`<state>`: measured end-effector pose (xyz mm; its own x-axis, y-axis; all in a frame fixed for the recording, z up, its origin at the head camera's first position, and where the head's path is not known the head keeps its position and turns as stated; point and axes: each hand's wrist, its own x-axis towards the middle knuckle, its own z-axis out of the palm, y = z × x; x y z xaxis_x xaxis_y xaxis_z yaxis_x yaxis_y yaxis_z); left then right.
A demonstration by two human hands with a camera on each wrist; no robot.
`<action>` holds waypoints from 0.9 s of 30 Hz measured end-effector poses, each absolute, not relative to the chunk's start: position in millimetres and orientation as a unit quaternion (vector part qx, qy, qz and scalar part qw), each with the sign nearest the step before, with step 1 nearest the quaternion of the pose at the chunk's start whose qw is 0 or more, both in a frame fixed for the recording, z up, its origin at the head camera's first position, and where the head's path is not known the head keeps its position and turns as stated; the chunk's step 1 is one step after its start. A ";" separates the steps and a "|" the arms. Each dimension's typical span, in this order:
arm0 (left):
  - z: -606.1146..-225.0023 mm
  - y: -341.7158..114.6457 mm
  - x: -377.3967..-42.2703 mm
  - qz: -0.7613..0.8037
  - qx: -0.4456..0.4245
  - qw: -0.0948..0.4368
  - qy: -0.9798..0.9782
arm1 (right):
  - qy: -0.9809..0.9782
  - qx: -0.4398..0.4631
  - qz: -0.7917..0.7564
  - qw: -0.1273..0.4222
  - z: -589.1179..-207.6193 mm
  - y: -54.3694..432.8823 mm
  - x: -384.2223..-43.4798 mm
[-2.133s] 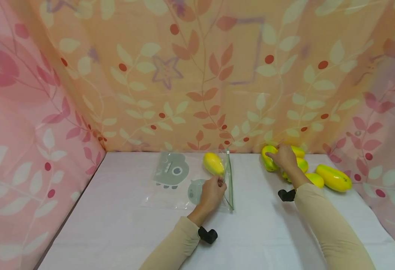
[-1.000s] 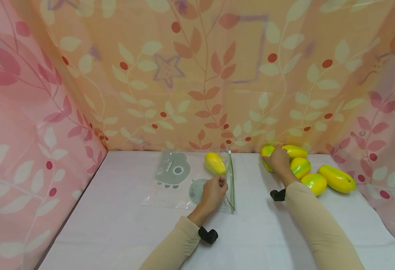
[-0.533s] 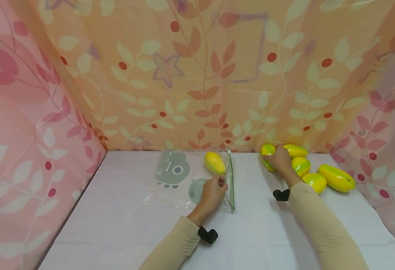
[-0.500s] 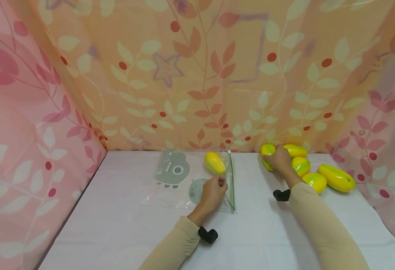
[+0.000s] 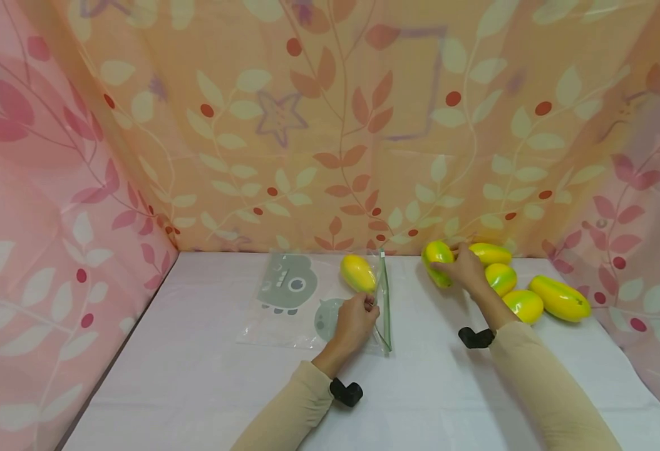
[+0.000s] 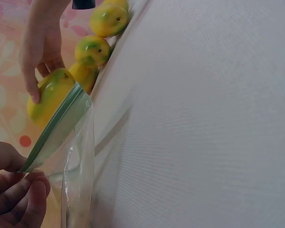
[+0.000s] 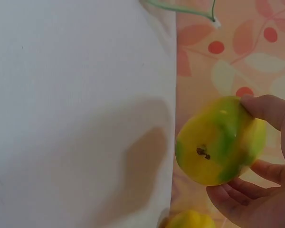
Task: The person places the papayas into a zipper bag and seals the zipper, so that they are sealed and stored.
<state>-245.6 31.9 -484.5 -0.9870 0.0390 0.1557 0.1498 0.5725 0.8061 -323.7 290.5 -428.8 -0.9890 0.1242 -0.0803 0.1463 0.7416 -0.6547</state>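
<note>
My left hand (image 5: 354,322) pinches the open-mouth edge of a clear zip bag (image 5: 287,285), which has grey cartoon animal prints and a green zip strip. A yellow papaya (image 5: 358,274) lies inside the bag, near its mouth. In the left wrist view, the green strip (image 6: 54,126) stands raised above my curled fingers. To the right, my right hand (image 5: 466,269) grips a yellow-green papaya (image 5: 437,258) between thumb and fingers. The right wrist view shows that papaya's dark stem end (image 7: 203,153) facing the camera; it appears lifted off the cloth.
Several more papayas lie at the back right: one by the curtain (image 5: 490,254), two in front of it (image 5: 501,279), and a longer one (image 5: 560,299) farther right. White cloth (image 5: 195,376) covers the table. Patterned curtains (image 5: 330,125) stand behind and on both sides.
My right hand has shifted a little left with the papaya in its grip, away from the other papayas. The left hand and the bag have stayed in place.
</note>
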 end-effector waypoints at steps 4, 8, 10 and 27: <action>-484.4 31.6 -246.3 -0.458 -0.057 0.068 -0.884 | 0.932 0.049 -0.359 0.013 -428.1 286.8 -319.0; -483.4 31.8 -247.1 -0.460 -0.057 0.070 -0.883 | 0.930 0.032 -0.366 0.015 -428.2 280.2 -313.8; -483.4 31.7 -247.7 -0.461 -0.058 0.073 -0.883 | 0.929 0.025 -0.368 0.014 -428.4 276.0 -310.5; -480.9 30.7 -247.5 -0.468 -0.059 0.072 -0.879 | 0.935 -0.039 -0.351 0.042 -445.2 240.1 -299.1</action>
<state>-247.5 30.7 -480.9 -0.9826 0.0359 0.1822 0.1713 0.5548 0.8141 -299.1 240.1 -445.2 -0.9935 -0.1019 -0.0517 -0.0427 0.7508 -0.6592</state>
